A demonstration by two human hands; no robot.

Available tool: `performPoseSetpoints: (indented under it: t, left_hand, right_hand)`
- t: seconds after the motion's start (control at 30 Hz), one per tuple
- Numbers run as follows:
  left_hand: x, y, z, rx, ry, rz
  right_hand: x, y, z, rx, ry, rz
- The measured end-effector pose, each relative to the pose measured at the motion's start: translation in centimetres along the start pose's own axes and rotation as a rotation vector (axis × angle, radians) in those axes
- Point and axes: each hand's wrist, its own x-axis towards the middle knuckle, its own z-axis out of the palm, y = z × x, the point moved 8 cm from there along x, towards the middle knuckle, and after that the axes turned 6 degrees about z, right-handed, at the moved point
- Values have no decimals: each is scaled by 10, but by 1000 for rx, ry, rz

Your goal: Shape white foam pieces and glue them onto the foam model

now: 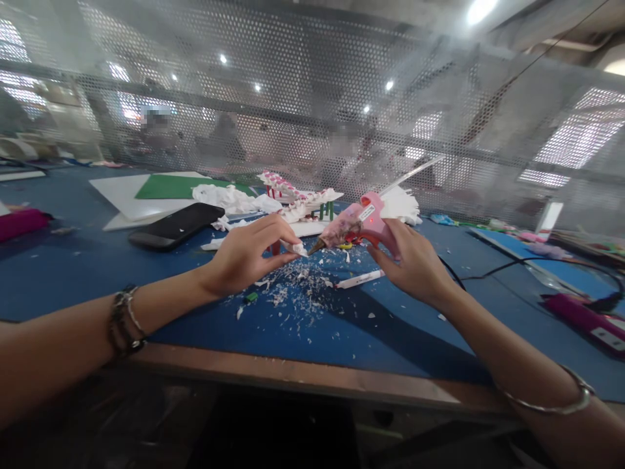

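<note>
Between the thumb and fingers of my left hand (pixel 247 254) is a small white piece (pixel 299 249), its material too small to make out. My right hand (pixel 415 260) is wrapped round the handle of a pink hot glue gun (pixel 359 221). The gun's brown nozzle points left, close to the white piece; whether they touch I cannot tell. A clear glue stick (pixel 413 174) sticks out of its back. Behind the hands stands a white model (pixel 305 205) with pink spots and green and red posts. Below the gun lies a white pen (pixel 360 280).
White crumbs (pixel 307 296) are strewn over the blue tabletop (pixel 195 312). A black phone (pixel 178 225), green sheet (pixel 168 187) and crumpled white tissue (pixel 229 198) lie to the left. On the right are a purple power strip (pixel 581 319) and a black cable (pixel 508 264). A perforated metal screen (pixel 303 98) rises behind.
</note>
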Motion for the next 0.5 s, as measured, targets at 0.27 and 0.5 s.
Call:
performPoseSetpoints:
  t: [0.27, 0.5]
  left_hand:
    - [1, -12, -3, -74, 51, -151]
    - [3, -12, -4, -132, 64, -190]
  right_hand:
    - [0, 12, 2, -33, -4, 38]
    - [6, 59, 14, -167, -137, 235]
